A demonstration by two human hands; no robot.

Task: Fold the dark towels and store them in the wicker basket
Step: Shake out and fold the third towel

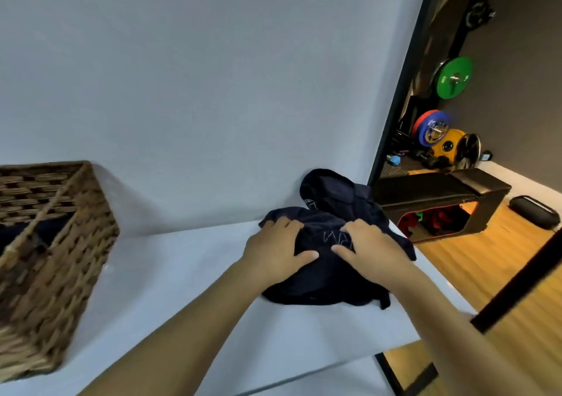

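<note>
Table (182, 289) white, wall behind | both hands' fingers curled gripping dark towels (322, 277) | gym weights (453, 77) right

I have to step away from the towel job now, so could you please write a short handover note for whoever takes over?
Left hand and right hand: both rest on the dark towel, fingers curled into the cloth.
Towel lies bunched on the white table, near its right edge; more dark cloth is heaped behind it against the wall.
Wicker basket stands at the table's left; something dark shows inside.
Left: fold this towel and the heap, then store them in the basket.
</note>
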